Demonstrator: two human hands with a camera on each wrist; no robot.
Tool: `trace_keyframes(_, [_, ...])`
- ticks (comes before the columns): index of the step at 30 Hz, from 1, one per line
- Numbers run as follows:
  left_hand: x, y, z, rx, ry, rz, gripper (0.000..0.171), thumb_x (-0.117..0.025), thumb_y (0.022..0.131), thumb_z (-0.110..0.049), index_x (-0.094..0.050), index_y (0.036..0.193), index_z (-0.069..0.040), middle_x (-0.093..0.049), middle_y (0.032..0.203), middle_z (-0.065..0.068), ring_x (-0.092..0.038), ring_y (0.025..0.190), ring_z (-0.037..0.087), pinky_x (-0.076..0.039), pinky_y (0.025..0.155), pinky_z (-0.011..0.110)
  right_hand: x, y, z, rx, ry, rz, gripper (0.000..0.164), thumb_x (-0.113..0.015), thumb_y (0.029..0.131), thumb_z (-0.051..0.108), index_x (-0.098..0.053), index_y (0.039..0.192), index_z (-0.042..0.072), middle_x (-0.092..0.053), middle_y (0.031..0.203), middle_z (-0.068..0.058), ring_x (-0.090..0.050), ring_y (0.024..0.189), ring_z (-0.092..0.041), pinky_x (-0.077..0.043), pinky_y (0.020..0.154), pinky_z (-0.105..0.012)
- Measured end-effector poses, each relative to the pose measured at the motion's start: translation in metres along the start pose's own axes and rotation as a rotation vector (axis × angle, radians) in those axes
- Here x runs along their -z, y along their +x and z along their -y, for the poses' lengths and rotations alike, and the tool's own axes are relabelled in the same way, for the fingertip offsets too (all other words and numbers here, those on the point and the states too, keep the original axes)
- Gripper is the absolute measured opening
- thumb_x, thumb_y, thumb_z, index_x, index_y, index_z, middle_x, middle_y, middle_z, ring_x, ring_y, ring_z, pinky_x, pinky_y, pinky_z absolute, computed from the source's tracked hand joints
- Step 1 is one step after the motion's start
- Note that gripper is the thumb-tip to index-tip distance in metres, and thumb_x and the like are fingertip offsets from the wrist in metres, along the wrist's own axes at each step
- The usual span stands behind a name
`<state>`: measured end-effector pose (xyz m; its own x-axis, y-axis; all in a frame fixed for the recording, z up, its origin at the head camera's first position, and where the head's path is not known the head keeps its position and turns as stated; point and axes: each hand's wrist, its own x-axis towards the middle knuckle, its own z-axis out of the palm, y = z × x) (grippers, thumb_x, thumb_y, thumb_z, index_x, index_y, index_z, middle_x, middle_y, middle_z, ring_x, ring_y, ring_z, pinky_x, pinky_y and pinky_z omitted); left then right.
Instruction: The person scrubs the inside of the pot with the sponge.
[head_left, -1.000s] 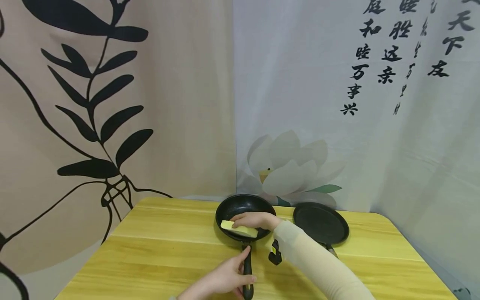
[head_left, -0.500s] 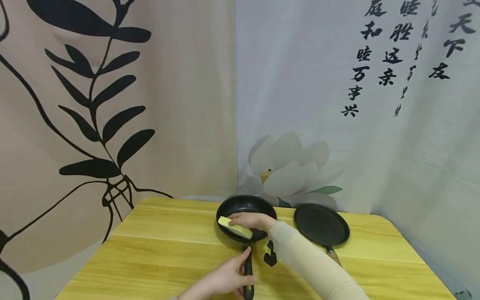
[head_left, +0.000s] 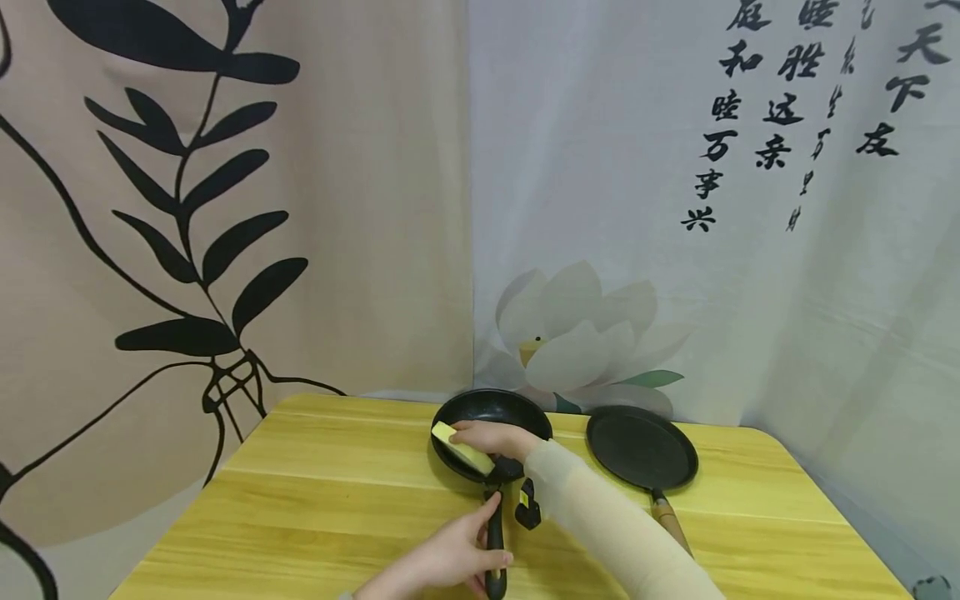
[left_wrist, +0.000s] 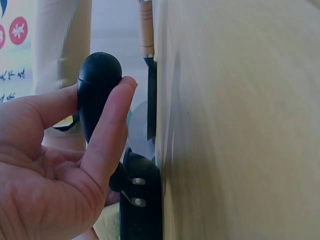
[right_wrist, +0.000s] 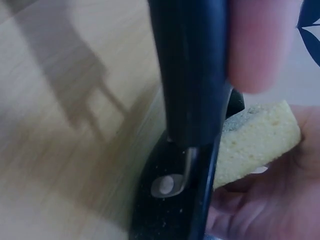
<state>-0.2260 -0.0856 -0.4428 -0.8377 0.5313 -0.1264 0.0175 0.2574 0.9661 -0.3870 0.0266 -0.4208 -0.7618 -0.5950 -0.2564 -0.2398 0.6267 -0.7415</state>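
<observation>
A black frying pan [head_left: 517, 406] sits on the wooden table, its handle [head_left: 496, 533] pointing toward me. My left hand [head_left: 453, 550] grips that handle; in the left wrist view the fingers and thumb of the hand [left_wrist: 65, 165] wrap around the black grip [left_wrist: 97, 95]. Inside the pan, my right hand [head_left: 498, 437] holds a yellow sponge [head_left: 465, 450] against the left part of the bowl. The right wrist view shows the sponge [right_wrist: 260, 142] with a grey side turned to the pan [right_wrist: 170, 210], and part of the right hand [right_wrist: 280, 195] behind it.
A flat black pan [head_left: 641, 450] with a wooden handle [head_left: 671, 521] lies to the right of the frying pan. The right forearm [head_left: 615, 517] crosses in front of it. A printed curtain [head_left: 375, 208] hangs behind the yellow wooden table [head_left: 300, 500].
My right hand has slid the sponge leftward within the pan, and the sponge has turned to a steeper slant. The left hand stays on the handle. More of the wooden handle shows.
</observation>
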Motion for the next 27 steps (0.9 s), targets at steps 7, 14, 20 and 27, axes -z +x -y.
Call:
trace_keyframes(7, [0.001,-0.002,-0.002,-0.005,-0.016,-0.010,0.083,-0.068,0.091,-0.007,-0.014,0.153,0.005,-0.059,0.080,0.013,-0.062,0.053,0.025,-0.056,0.052,0.051,0.000,0.007,0.001,0.009,0.023,-0.008,0.050,-0.047,0.102,0.035,-0.042,0.147,0.015,-0.042,0.147,-0.010,-0.044,0.129,-0.032,-0.044,0.095,-0.054])
trace_keyframes(14, [0.002,-0.002,0.000,0.014,-0.011,-0.006,0.083,-0.069,0.091,-0.010,-0.015,0.153,0.003,-0.059,0.081,0.014,-0.061,0.052,0.021,-0.057,0.050,0.044,-0.004,0.012,0.001,0.005,0.012,-0.029,0.052,-0.047,0.102,0.035,-0.039,0.149,0.013,-0.038,0.150,-0.010,-0.040,0.133,-0.034,-0.042,0.098,-0.057])
trace_keyframes(20, [0.000,-0.001,0.002,0.015,-0.012,0.007,0.083,-0.069,0.091,-0.013,-0.016,0.153,0.004,-0.060,0.082,0.013,-0.063,0.055,0.022,-0.057,0.051,0.040,-0.005,0.016,-0.003,0.026,-0.039,-0.063,0.054,-0.046,0.103,0.030,-0.034,0.150,0.006,-0.035,0.152,-0.013,-0.033,0.138,-0.033,-0.035,0.107,-0.051])
trace_keyframes(27, [0.000,0.001,-0.002,0.022,-0.003,0.029,0.082,-0.067,0.093,-0.014,-0.015,0.153,0.003,-0.062,0.080,0.014,-0.062,0.054,0.021,-0.057,0.051,0.040,0.004,0.020,-0.006,0.041,-0.196,-0.087,0.053,-0.051,0.101,0.030,-0.039,0.149,0.011,-0.040,0.150,-0.009,-0.036,0.138,-0.029,-0.034,0.109,-0.047])
